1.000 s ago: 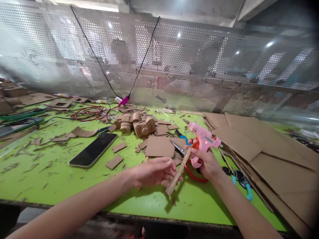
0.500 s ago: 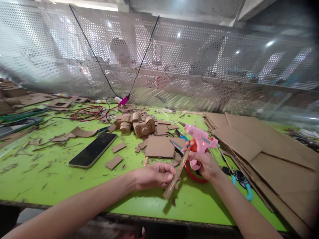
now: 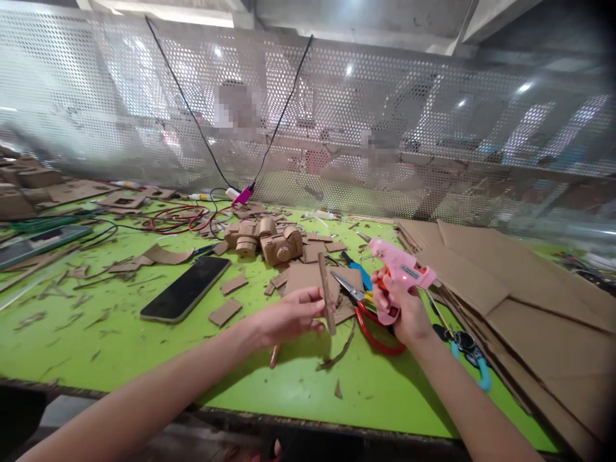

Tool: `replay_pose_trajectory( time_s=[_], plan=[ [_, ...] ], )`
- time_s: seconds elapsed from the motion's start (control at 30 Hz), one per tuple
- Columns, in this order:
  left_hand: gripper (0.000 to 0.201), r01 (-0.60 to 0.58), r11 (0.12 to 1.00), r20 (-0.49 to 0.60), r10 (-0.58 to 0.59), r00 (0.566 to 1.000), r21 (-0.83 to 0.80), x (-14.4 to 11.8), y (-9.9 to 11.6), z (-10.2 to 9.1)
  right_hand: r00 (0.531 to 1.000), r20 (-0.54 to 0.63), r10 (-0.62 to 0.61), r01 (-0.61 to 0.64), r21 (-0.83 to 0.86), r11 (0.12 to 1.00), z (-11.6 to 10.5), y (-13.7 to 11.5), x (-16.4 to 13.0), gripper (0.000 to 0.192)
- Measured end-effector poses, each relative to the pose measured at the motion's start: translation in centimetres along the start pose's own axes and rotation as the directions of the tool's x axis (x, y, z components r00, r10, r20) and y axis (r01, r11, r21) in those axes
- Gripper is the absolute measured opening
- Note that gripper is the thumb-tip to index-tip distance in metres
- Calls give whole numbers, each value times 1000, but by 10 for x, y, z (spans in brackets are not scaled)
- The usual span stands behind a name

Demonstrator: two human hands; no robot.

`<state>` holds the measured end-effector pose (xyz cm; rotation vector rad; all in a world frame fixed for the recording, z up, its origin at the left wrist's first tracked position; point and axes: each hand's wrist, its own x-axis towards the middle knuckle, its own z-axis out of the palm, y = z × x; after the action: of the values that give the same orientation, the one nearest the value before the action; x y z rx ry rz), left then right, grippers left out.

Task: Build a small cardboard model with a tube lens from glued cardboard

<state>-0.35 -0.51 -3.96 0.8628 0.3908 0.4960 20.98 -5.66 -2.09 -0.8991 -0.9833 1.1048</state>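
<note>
Left hand (image 3: 289,316) pinches a narrow brown cardboard strip (image 3: 327,293), its long axis upright, just left of the pink plastic glue gun (image 3: 402,274) gripped by the right hand (image 3: 403,308).

Both bare forearms reach in from the near edge and converge toward the middle. The left hand (image 3: 289,314) is raised, palm turned inward, its fingers (image 3: 312,296) and thumb pinched together at the tips. Just right of it, the right hand (image 3: 404,308) is closed in a fist-like grip, wrist cocked upward.
</note>
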Motion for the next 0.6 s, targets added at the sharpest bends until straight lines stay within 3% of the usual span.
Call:
replay_pose_trajectory(
  time_s=[0.1, 0.23, 0.3, 0.37, 0.6],
  plan=[
    [33, -71, 997, -3, 71, 998, 6, 2, 10, -5, 992, 113, -49, 76, -253, 965, -7, -5, -2, 29],
    [30, -148, 989, -34, 149, 988, 17, 4, 20, -15, 929, 345, -136, 337, -630, 700, -16, -15, -1, 26],
    [32, -165, 986, -49, 166, 985, 29, 6, 22, -19, 905, 400, -148, 403, -689, 603, -17, -18, 0, 26],
    [35, -168, 984, -66, 171, 983, 56, 7, 22, -22, 905, 401, -142, 407, -719, 563, -17, -18, 1, 27],
    [23, -163, 983, -58, 168, 984, 88, 11, 17, -28, 895, 425, -134, 425, -723, 546, -16, -11, 1, 23]
  ],
)
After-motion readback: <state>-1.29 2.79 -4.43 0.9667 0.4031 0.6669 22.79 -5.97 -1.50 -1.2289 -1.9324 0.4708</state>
